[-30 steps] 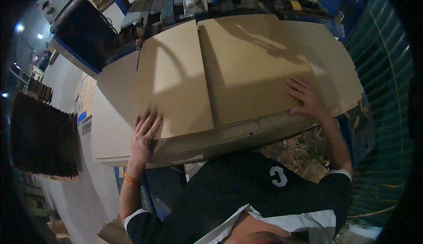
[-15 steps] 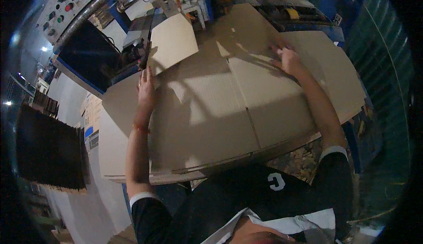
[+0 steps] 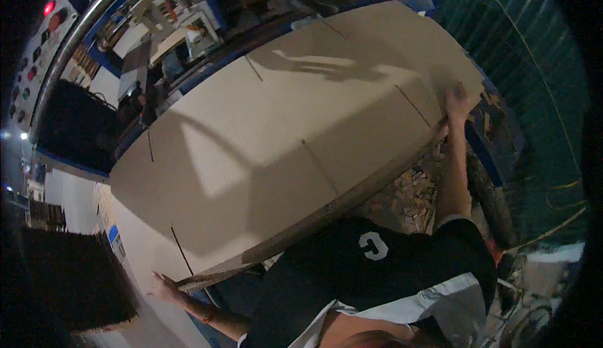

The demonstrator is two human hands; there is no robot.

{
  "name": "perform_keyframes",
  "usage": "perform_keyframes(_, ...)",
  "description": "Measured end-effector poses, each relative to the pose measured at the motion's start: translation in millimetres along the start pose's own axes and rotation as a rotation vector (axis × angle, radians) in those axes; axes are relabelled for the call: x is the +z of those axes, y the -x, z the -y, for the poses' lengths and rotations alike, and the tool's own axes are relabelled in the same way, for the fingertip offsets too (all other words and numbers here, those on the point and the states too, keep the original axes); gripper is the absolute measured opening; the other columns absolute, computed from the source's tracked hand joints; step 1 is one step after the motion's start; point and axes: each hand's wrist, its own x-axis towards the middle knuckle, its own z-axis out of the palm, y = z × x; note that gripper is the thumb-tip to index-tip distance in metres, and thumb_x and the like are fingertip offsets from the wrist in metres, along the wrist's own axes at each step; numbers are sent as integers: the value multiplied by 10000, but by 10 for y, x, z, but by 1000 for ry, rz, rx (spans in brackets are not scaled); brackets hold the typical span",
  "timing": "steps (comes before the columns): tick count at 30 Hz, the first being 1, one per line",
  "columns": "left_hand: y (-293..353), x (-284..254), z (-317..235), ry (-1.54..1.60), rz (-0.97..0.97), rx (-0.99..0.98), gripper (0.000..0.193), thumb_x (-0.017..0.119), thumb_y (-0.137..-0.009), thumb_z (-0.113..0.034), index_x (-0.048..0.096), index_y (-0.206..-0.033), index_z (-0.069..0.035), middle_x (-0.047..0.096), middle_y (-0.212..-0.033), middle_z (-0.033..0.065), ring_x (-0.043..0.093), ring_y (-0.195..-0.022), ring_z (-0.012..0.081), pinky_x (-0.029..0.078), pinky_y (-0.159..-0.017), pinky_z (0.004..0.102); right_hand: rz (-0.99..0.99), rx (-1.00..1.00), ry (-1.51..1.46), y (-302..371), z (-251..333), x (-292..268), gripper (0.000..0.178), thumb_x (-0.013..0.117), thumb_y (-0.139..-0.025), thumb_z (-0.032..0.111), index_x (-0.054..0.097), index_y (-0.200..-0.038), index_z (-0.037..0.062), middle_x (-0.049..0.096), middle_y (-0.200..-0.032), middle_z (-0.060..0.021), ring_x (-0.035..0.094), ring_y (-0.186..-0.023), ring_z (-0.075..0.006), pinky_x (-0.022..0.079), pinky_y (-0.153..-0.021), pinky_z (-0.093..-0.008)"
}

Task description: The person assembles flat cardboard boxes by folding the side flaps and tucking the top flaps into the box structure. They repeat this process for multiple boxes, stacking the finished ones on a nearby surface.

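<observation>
A wide brown cardboard sheet [image 3: 270, 141] with several dark slots along its long edges lies on top of a stack, slanting across the work surface. My left hand [image 3: 166, 288] is at its near left corner, with fingers apart against the cardboard. At the right end, my right hand [image 3: 460, 104] touches the near right part of the sheet. Its fingers reach forward over the surface and are somewhat blurred. The layered near edge of the stack [image 3: 276, 247] runs just in front of my body.
A machine with a metal rail [image 3: 81, 31] and a button panel [image 3: 38, 53] stands along the far left. Cardboard scraps [image 3: 408, 194] are heaped below the near right edge. A green corrugated wall [image 3: 534, 90] rises at right, and a dark brown stack [image 3: 75, 279] stands at left.
My left hand moved toward me to the near left corner; my right hand moved right and nearer. One slotted sheet now spans the stack, and the small far piece no longer lies on it. The view shifted.
</observation>
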Motion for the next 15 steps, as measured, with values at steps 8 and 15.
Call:
perform_keyframes(8, -495, -794, -154, 915, -302, -366, 354, 580, -835, -215, 478, -1149, -88, 520, -1163, 236, 578, -825, 263, 415, -787, 401, -230, 194, -194, -514, 194, 14, 495, 617, -775, 202, 512, -1199, -30, 539, -1187, -152, 537, -1007, -276, 425, -865, -371)
perform_keyframes(15, -523, -991, -85, 1726, -516, -565, 231, 536, -856, -115, 473, -1015, 41, 502, -1168, 201, 554, -717, 170, 482, -589, 284, 184, 410, -948, -1070, 951, -482, 478, 561, -768, 45, 449, -1228, -17, 525, -1173, -125, 529, -1019, -255, 427, -869, -375)
